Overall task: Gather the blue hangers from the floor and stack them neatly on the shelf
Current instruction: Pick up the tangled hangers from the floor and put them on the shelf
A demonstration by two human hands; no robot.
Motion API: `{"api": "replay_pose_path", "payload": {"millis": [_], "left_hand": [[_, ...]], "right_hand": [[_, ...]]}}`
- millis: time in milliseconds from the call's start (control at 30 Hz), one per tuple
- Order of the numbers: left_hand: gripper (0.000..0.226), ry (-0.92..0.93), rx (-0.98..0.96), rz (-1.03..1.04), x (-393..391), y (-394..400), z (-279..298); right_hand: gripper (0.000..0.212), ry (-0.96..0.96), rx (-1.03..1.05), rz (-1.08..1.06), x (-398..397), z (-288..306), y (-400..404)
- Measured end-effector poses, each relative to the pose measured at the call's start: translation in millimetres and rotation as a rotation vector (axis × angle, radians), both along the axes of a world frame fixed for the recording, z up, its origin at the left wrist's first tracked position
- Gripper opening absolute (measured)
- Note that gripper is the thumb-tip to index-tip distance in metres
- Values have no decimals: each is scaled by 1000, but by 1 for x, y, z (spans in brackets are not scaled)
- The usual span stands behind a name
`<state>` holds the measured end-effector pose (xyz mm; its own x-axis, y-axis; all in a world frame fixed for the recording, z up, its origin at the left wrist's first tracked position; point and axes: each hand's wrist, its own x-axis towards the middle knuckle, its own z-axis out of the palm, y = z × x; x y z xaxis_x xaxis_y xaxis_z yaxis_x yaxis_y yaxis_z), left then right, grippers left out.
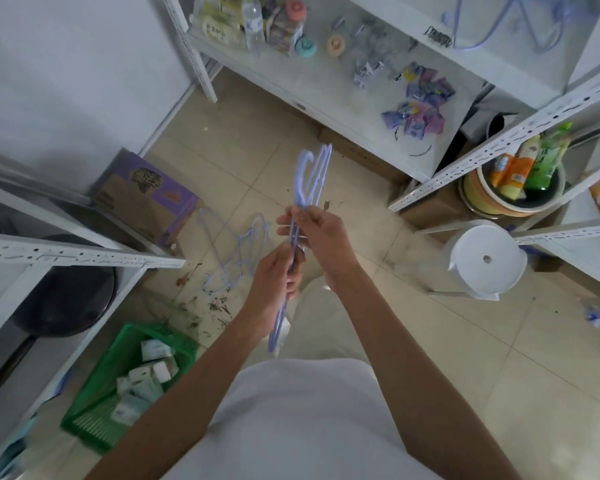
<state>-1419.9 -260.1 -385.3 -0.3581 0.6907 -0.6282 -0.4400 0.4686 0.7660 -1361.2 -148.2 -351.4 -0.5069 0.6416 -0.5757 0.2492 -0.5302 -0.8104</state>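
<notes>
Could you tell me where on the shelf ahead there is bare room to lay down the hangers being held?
The shelf is bare in a strip between the round caps and the purple packets, running to its front edge. The back left is crowded with bottles and jars, the right end with packets. Both hands, left and right, hold the hanger bundle.

Both forearms are bare to the elbow; no sleeves, watch or rings are visible. The torso carries a plain white top (305, 420) (no print or seams discernible). Legs wear light cream trousers (321, 327).
</notes>
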Motion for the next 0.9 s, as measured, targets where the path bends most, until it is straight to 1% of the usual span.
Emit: {"api": "replay_pose_path", "payload": {"millis": [67, 167, 267, 333, 467, 533, 667, 800, 900], "left_hand": [[38, -21, -10, 28, 3, -9, -3], [41, -108, 21, 37, 5, -10, 4], [42, -152, 42, 42, 1, 10, 25], [43, -162, 100, 45, -3, 31, 46], [45, -204, 227, 22, -15, 76, 92], [46, -183, 340, -21, -24, 99, 113], [48, -52, 549, -174, -47, 145, 150], [39, 64, 571, -284, -54, 197, 172], [28, 72, 560, -380, -56, 238, 174]], "right_hand": [[17, -48, 37, 70, -2, 1, 2], [22, -56, 71, 113, -1, 11, 3], [21, -25, 91, 74, -1, 35, 17], [16, 3, 119, 40, -4, 57, 32], [20, 43, 238, -13, -18, 106, 67], [20, 67, 304, -22, -25, 132, 88], [26, 81, 447, -50, -31, 175, 137], [31, 75, 534, -104, -26, 199, 183], [32, 35, 620, -93, -21, 197, 225]]}}
